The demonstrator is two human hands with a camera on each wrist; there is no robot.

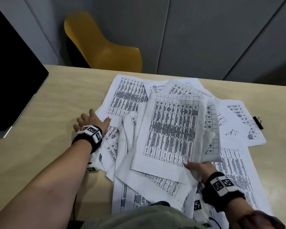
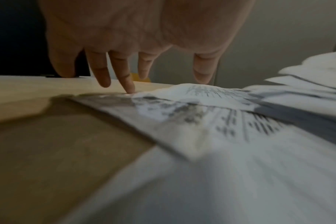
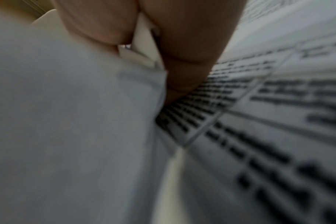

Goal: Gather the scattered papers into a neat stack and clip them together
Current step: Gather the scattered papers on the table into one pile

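Observation:
Several printed sheets lie scattered and overlapping on the wooden table. My right hand pinches a lifted bunch of papers by its near edge, thumb on top; in the right wrist view the sheets run between thumb and fingers. My left hand is spread with straight fingers at the left edge of a far-left sheet. One fingertip touches that paper's edge. A black binder clip lies at the right, partly under a sheet.
A yellow chair stands behind the table's far edge. A black monitor fills the left side. More sheets lie under my right wrist, reaching the near table edge.

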